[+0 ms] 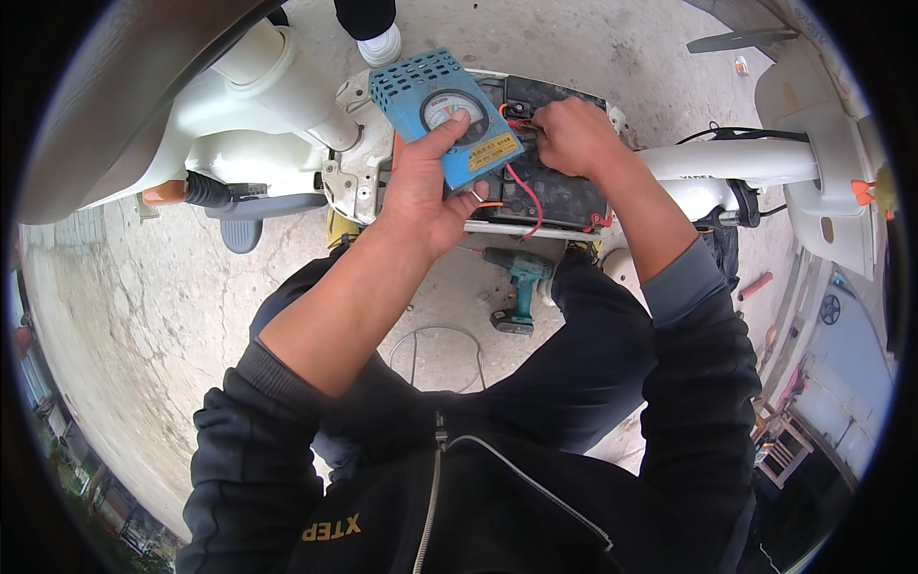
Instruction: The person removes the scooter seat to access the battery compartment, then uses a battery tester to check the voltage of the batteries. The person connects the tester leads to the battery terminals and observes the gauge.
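My left hand grips a blue metal battery tester with a round dial, its thumb lying across the dial's face. A thick red lead curves down from the tester. Below it are black batteries in the open body of a white electric scooter. Over the batteries, my right hand is closed, with its fingertips pinched at a short red wire beside a battery's top. The fingers hide the wire's end.
A teal cordless drill stands on the concrete floor between my legs, near a loop of thin cable. Another person's white shoe is beyond the scooter. A red cylindrical object lies at the right. The scooter seat looms upper left.
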Available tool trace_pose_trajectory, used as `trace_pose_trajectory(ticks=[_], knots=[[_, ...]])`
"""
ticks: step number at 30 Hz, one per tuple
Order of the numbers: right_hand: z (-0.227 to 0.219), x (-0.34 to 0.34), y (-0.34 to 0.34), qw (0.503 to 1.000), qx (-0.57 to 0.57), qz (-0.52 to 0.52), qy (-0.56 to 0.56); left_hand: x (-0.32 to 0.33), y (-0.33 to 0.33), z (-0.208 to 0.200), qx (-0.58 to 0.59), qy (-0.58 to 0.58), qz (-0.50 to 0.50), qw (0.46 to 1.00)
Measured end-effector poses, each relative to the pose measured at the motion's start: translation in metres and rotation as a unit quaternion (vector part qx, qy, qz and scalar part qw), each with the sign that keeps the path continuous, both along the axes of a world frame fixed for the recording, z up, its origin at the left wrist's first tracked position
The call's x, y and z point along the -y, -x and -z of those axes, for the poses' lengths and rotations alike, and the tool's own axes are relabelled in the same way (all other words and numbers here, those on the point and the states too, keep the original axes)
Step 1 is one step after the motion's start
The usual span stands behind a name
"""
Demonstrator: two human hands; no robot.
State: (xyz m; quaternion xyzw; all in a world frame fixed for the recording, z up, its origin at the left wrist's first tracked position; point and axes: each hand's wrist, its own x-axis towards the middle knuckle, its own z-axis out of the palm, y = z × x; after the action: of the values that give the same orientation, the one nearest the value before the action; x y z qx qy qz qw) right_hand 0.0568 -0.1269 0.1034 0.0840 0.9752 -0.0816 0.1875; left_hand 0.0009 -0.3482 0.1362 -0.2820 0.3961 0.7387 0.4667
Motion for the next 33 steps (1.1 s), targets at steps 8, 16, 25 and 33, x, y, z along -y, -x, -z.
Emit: trace_pose_trajectory(ticks=[8,16,25,33], knots=[[0.001,-0.009,0.015,0.999,0.006,0.023,0.042,-0.002,0.003,0.001,-0.005,0.006,-0.009,1.000],[-0.002,0.038,-0.055,0.577,-0.315,0.611,0.440,-0.003,0.006,0.006,-0.005,-0.015,-0.031,0.999],[-0.035,0.104,-0.166,0.835,-0.077,0.415,0.354,0.003,0.004,0.003,-0.037,-0.027,-0.013,0.999],[-0.070,-0.021,-0.256,0.894,-0.153,0.364,-0.214,0.004,0.006,0.003,-0.013,-0.058,-0.007,0.998]])
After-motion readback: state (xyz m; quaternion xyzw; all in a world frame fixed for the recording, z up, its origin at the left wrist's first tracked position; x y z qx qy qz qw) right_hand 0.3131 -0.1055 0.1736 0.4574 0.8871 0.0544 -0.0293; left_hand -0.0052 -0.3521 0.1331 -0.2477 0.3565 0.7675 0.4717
